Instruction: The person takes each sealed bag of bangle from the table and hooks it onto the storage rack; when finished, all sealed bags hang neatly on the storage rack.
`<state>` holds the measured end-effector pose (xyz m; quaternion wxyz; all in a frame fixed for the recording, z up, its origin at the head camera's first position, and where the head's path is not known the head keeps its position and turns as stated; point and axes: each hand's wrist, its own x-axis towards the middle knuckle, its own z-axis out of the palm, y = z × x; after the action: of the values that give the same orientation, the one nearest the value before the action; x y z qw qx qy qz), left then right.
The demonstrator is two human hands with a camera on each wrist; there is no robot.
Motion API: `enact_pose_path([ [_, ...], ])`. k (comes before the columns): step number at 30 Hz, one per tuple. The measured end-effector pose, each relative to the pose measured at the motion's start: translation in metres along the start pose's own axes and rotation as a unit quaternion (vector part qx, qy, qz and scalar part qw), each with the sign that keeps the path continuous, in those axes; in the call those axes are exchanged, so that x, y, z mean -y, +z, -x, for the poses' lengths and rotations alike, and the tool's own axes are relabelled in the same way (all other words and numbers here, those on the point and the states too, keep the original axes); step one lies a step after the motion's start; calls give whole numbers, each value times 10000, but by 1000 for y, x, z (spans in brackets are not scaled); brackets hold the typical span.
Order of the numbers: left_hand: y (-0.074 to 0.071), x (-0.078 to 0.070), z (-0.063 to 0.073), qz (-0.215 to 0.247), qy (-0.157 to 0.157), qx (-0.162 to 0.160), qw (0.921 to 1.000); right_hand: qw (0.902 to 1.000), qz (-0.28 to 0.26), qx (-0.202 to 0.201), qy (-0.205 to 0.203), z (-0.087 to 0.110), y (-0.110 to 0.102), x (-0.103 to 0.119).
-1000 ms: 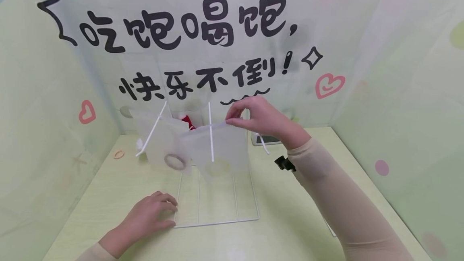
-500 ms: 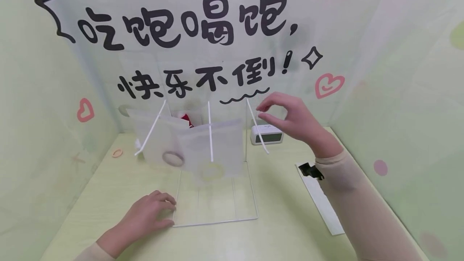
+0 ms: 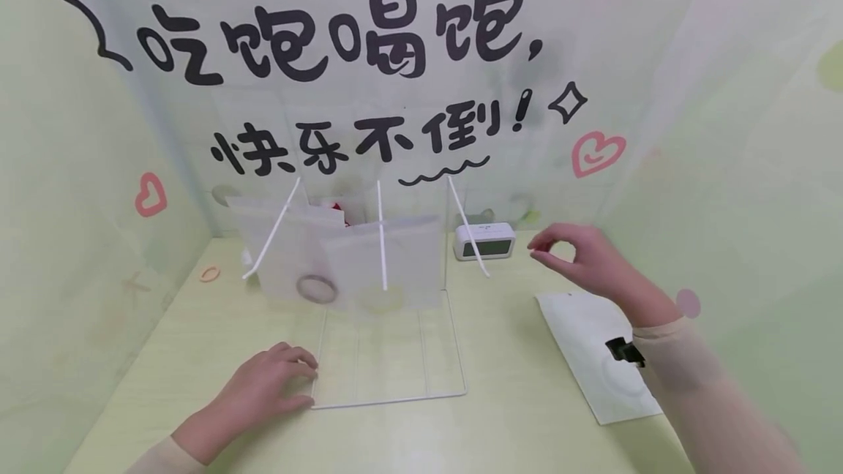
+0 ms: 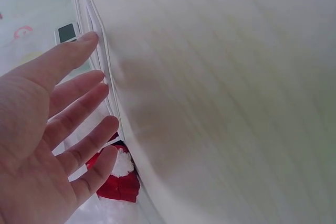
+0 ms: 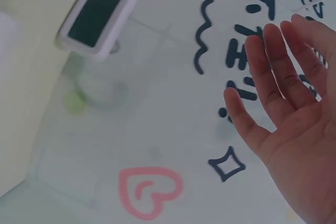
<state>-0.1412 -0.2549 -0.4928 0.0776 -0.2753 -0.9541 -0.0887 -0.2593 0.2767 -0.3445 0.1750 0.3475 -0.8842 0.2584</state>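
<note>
A white wire rack (image 3: 388, 403) stands on the table, with three prongs slanting forward from its top. Two translucent frosted bags (image 3: 408, 251) hang at its left and middle prongs. A dark ring shape shows on the left bag and a pale yellow one on the other. My left hand (image 3: 270, 382) rests at the front left corner of the rack's base, its fingertips touching or very near the wire. To the right of the rack my right hand (image 3: 586, 258) is in the air, fingers loosely curved and holding nothing. A flat white bag (image 3: 579, 346) lies below it.
Behind the right prong stands a white digital clock (image 3: 484, 241). A small orange ring (image 3: 209, 273) lies at the table's left. Something red and white (image 4: 119, 174) is partly hidden behind the rack. Printed fabric walls enclose the table at the back and sides.
My right hand has let go of the middle bag's top edge and moved right and down, uncovering the clock and the flat white bag. My left hand has stayed at the rack's corner.
</note>
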Motion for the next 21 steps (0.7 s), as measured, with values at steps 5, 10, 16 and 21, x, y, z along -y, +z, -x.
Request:
enact_pose_path([
  [5,1,-1,-2,12,-79,51,10000,9995,211,86,221,35,6,-31],
  [10,-1,-1,-3,48,48,-12,10000,9989,256,134,372,60,10,-57],
  [16,1,-1,-4,27,-27,19,10000,9949,844,364,410,82,14,-85],
  [21,2,-1,-3,10,-96,127,9999,9911,863,695,740,96,15,-107],
])
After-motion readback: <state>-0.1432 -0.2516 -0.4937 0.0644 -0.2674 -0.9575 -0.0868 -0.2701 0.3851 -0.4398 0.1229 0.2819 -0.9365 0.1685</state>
